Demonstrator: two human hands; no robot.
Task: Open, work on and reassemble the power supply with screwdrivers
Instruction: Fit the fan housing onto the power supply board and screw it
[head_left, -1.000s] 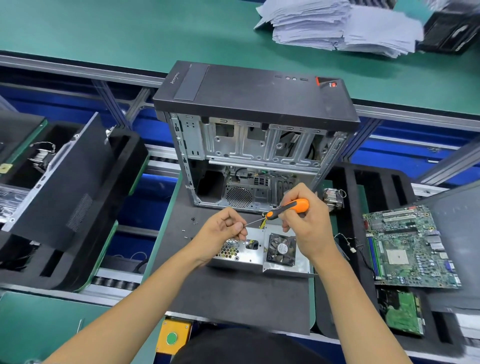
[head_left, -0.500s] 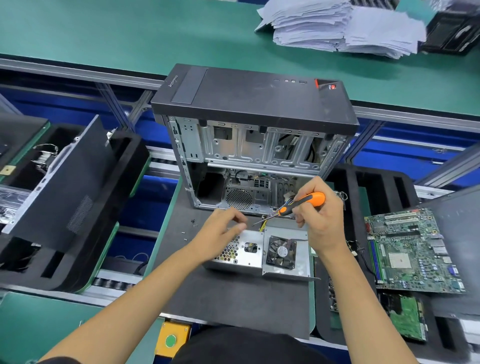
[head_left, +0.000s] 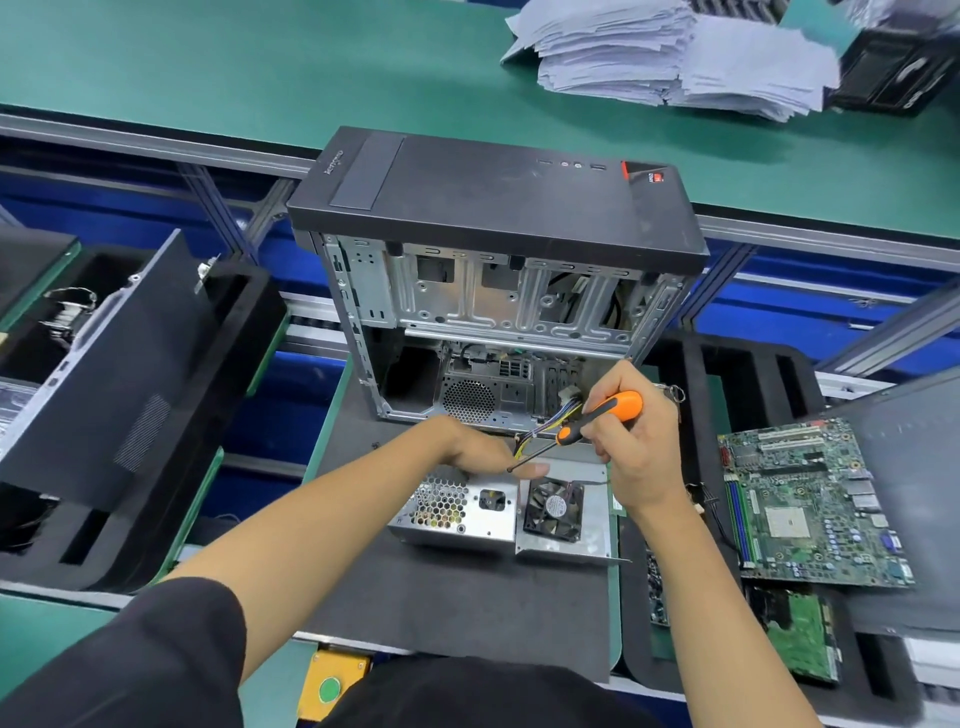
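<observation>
The silver power supply (head_left: 470, 512) lies on the dark mat, with its fan plate (head_left: 563, 514) standing at its right end. My right hand (head_left: 631, 441) grips an orange-and-black screwdriver (head_left: 597, 413), whose tip points down-left at the top edge of the power supply. My left hand (head_left: 475, 444) rests on top of the power supply next to the tip, fingers curled at the top edge; what they hold is hidden. Yellow and black wires (head_left: 543, 428) run from the supply toward the case.
An open black computer case (head_left: 493, 218) stands right behind the power supply. A motherboard (head_left: 805, 501) lies on a black tray at the right, a side panel (head_left: 109, 374) leans in a tray at the left. Paper stacks (head_left: 670, 57) lie on the far green bench.
My right hand has carried the screwdriver up and to the right, then brought its tip back down at the top edge. My left hand has shifted onto the top of the power supply.
</observation>
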